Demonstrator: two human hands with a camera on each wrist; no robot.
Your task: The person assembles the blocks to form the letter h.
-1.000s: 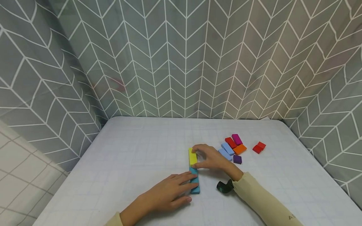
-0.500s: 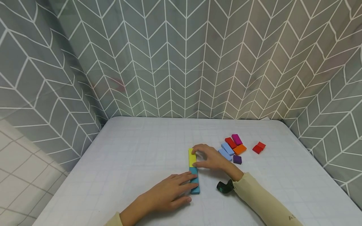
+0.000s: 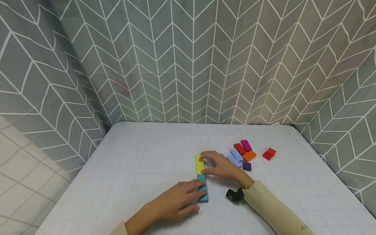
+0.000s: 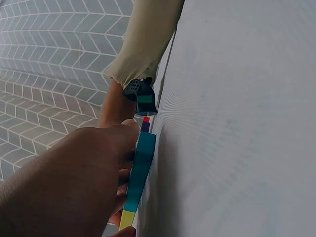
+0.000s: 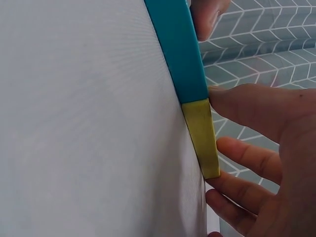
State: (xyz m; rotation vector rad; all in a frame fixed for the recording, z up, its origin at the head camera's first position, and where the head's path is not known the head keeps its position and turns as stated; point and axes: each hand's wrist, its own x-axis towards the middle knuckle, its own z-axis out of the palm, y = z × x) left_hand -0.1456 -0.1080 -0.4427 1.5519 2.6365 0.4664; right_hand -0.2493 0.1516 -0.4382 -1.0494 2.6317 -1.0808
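Observation:
A yellow block [image 3: 199,165] and a teal block [image 3: 203,198] lie end to end in a line on the white table. Fingers of my left hand [image 3: 171,201] rest spread and nearly straight across the top of the teal one, partly covering it. My right hand [image 3: 219,165] holds the yellow block from the right, thumb by its near end and fingertips by the far end. In the right wrist view the thumb is beside the joint where the yellow block [image 5: 202,138] meets the teal block [image 5: 185,59]. The left wrist view shows the teal block's side [image 4: 140,168] under the left fingers.
Beyond the right hand lie light blue blocks [image 3: 233,160], an orange block [image 3: 249,155], a red block [image 3: 239,148], a magenta block [image 3: 246,145] and a purple block [image 3: 246,166]. Small red pieces [image 3: 269,153] sit farther right. A patterned curtain [image 3: 192,65] hangs behind the table.

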